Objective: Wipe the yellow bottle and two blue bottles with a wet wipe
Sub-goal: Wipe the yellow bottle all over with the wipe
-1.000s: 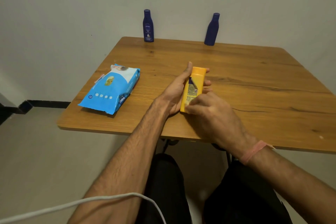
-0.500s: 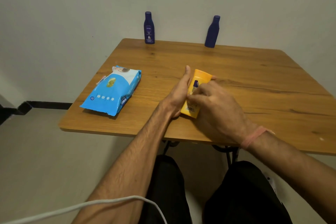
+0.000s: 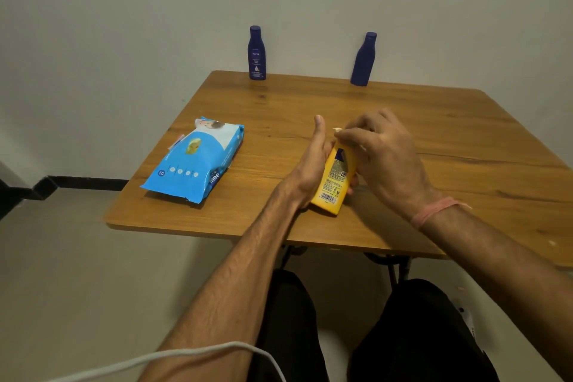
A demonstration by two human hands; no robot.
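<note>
The yellow bottle [image 3: 334,178] lies tilted on the wooden table [image 3: 434,139], its label side up. My left hand [image 3: 311,164] holds it from the left, thumb pointing up. My right hand [image 3: 383,149] covers the bottle's top end from the right and pinches a small white wet wipe [image 3: 337,130] at its fingertips. Two blue bottles stand upright at the table's far edge by the wall: one on the left [image 3: 256,53] with its label facing me, one on the right [image 3: 363,59].
A blue pack of wet wipes [image 3: 193,161] lies on the table's left part, close to the near edge. A white cable [image 3: 173,357] crosses my left forearm at the bottom. The wall stands directly behind the table.
My right hand has slid along the yellow bottle from its near end to its far top end. The bottle's near end has turned a little to the right. The left hand keeps holding it.
</note>
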